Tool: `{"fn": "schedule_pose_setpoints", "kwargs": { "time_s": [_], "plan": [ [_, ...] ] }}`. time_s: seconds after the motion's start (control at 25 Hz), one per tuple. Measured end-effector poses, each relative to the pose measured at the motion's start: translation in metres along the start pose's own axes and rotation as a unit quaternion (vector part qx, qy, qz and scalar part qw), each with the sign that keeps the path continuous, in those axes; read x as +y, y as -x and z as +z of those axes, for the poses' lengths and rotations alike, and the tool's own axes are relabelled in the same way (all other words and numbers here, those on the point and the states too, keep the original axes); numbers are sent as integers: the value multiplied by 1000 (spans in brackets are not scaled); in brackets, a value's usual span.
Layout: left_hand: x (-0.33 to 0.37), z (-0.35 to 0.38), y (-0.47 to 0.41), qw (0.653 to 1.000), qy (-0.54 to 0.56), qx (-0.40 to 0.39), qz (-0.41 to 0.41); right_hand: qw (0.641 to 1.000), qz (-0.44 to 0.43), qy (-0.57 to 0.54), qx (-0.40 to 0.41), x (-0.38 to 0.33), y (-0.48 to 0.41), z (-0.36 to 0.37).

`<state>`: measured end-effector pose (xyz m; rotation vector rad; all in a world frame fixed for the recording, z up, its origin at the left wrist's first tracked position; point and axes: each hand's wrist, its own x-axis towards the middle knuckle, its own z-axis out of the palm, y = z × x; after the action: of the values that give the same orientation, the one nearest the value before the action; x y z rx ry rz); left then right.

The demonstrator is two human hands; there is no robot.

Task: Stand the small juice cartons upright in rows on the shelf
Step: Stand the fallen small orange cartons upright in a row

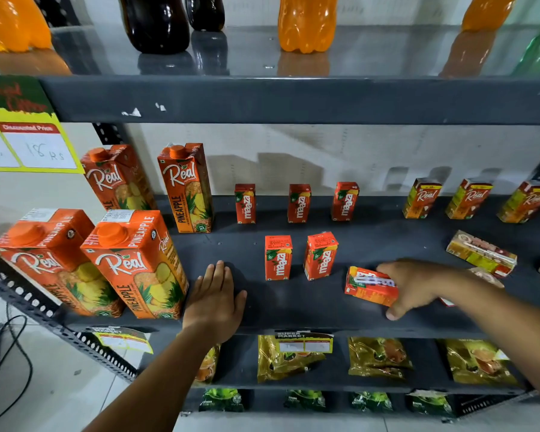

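Three small orange Maaza cartons stand upright in a back row on the dark shelf. Two more stand in a front row. My right hand is shut on another small Maaza carton, which lies tilted on its side just right of the front row. My left hand rests flat on the shelf, fingers apart, holding nothing. Three small Real cartons stand upright at the back right. Another small carton lies flat at the right, and one more is partly hidden behind my right forearm.
Large Real pineapple cartons stand at the left of the shelf. Soda bottles sit on the shelf above. Gold snack packets lie on the shelf below. A yellow price tag hangs at the upper left.
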<state>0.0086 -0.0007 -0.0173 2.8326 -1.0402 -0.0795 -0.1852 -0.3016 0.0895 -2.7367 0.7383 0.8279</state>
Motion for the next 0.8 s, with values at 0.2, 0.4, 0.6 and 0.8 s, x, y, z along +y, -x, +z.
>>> {"fn": "schedule_pose_setpoints", "kwargs": {
  "time_s": [0.2,0.4,0.6,0.8],
  "plan": [
    [17,-5,-4,999,10,-23,-41,992,35,-65,99,13,1,2],
    [30,-2,-5,997,15,-21,-76,980,-21,-8,198,8,3,-39],
    [28,-3,-3,997,26,-17,-75,978,8,74,194,6,-1,-41],
    [29,-3,-3,997,32,-9,-73,982,38,123,141,8,-12,-19]
  ]
}}
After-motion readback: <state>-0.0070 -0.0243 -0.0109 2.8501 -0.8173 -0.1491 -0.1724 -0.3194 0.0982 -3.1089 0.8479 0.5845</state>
